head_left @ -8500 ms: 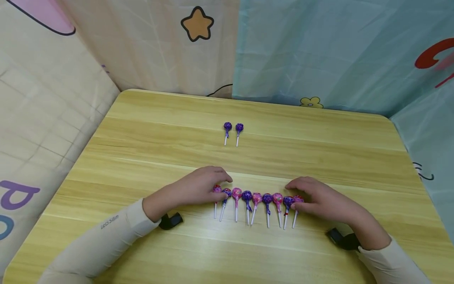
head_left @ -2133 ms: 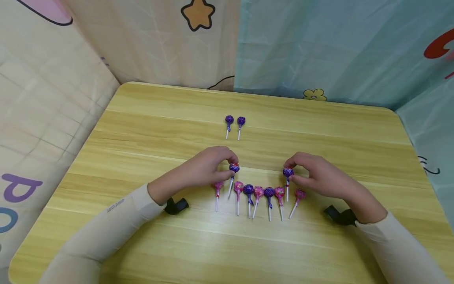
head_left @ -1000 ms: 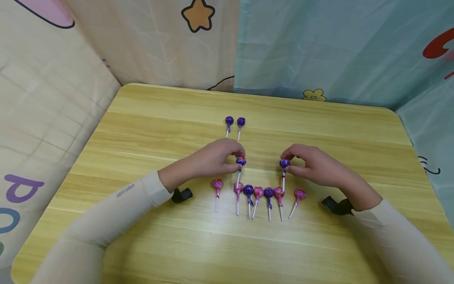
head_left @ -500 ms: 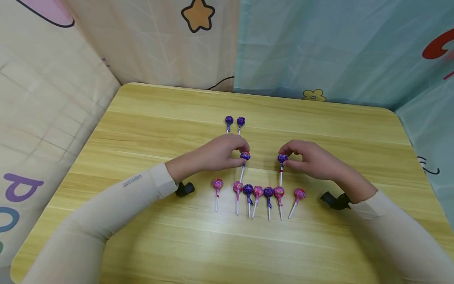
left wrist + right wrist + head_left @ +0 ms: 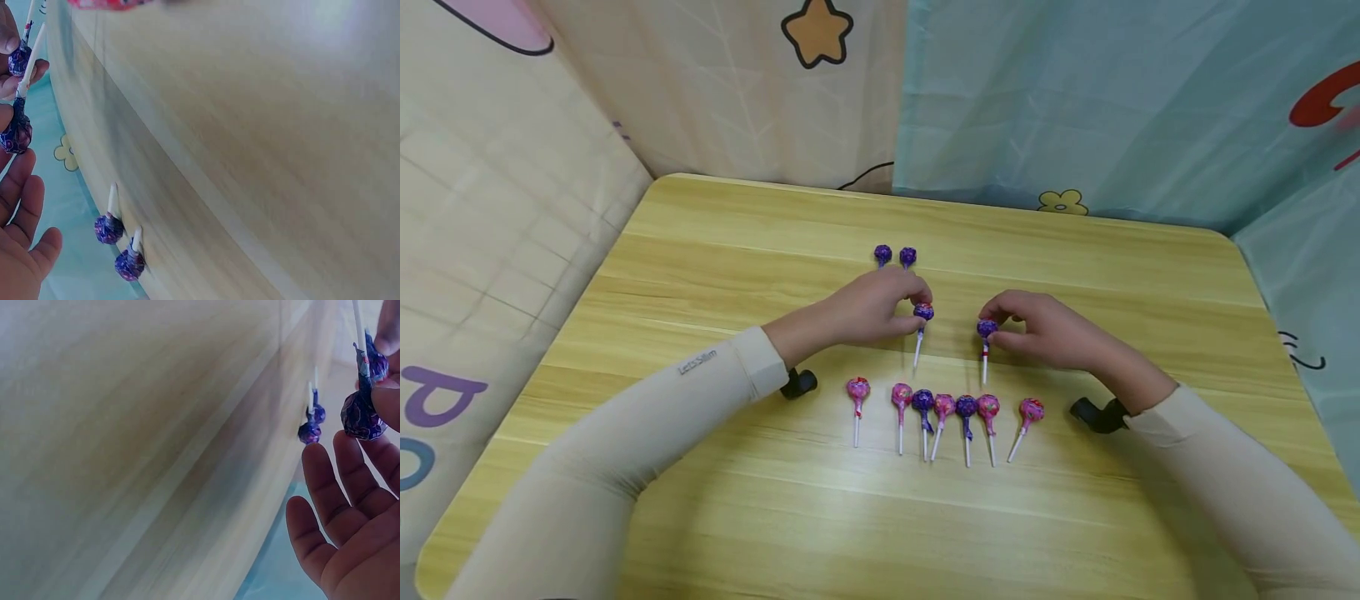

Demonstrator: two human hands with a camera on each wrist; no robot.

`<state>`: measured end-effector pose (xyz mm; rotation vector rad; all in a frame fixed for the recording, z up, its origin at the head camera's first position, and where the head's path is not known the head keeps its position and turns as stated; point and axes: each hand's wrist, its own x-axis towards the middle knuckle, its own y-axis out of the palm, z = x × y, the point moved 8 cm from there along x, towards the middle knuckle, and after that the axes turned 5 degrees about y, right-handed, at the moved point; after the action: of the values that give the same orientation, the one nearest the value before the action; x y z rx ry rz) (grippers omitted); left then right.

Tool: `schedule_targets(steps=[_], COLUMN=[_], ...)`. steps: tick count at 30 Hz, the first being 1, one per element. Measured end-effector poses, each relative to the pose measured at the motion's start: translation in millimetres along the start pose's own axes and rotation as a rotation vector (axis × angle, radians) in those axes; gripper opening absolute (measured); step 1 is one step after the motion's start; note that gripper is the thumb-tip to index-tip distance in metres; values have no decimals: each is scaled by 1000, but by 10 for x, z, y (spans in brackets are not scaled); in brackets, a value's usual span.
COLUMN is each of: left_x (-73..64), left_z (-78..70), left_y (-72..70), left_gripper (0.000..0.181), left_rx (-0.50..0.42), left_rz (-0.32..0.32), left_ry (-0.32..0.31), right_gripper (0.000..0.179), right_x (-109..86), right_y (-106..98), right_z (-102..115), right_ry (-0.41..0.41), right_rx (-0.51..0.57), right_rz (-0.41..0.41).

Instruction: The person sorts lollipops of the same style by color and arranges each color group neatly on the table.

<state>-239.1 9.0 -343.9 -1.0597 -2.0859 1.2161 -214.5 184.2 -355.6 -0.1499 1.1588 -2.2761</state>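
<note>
My left hand [image 5: 880, 307] pinches a purple-wrapped lollipop [image 5: 923, 312] by its round head, the white stick pointing down toward me. Opposite it, my right hand [image 5: 1041, 327] holds a second purple lollipop [image 5: 987, 328] the same way. Both are raised above the table, a short gap apart. In the left wrist view, thumb and fingertips grip the lollipop head [image 5: 17, 132]; the right wrist view shows the same grip on the other lollipop [image 5: 361, 417]. Two more purple lollipops [image 5: 907, 256] lie just behind my left hand, which covers their sticks.
Nearer me on the wooden table [image 5: 820, 508] lies a row of pink and purple lollipops, with a pink lollipop [image 5: 858, 388] at its left end and another pink lollipop [image 5: 1032, 409] at its right. Patterned curtains [image 5: 1075, 100] hang behind the table's back edge.
Both hands have lifted the purple lollipops out of the row, leaving gaps near its ends. They have moved farther back and closer together. The lollipops in the row stay in place.
</note>
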Motion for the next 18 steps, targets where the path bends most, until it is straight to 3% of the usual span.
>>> schedule_targets(steps=[6, 18], left_x=[112, 279], left_z=[49, 154], left_y=[5, 32], left_gripper=[29, 30], left_rx=[49, 65], left_rz=[-11, 13], left_ry=[15, -37], right_gripper=[17, 18], right_x=[93, 265], right_y=[11, -21], right_z=[-74, -144], right_ry=[26, 27], right_rx=[-19, -52], right_rz=[6, 29])
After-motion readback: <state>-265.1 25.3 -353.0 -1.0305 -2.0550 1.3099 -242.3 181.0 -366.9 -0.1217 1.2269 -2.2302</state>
